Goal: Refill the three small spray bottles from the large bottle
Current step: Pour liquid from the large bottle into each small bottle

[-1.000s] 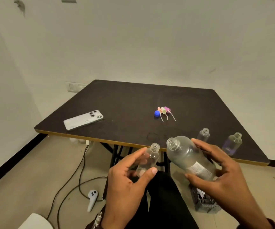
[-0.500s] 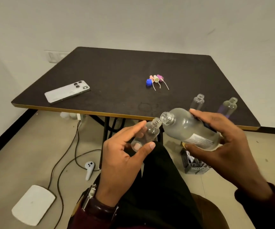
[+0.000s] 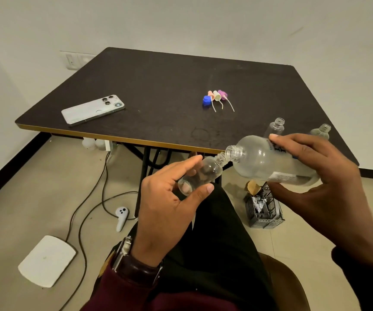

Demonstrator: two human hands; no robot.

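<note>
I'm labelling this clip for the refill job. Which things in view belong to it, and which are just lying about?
Belonging to the job:
- large bottle, held by the right hand
- small bottle, held by the left hand
- two open small bottles on the table
- spray tops and blue cap

Lying about:
- phone
- controller
- white pad
- grey basket

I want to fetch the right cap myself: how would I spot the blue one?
Look at the dark table, near its middle, where a small cluster of spray tops lies. The blue cap sits at the cluster's left end; it alone is blue and has no thin tube trailing from it.
</note>
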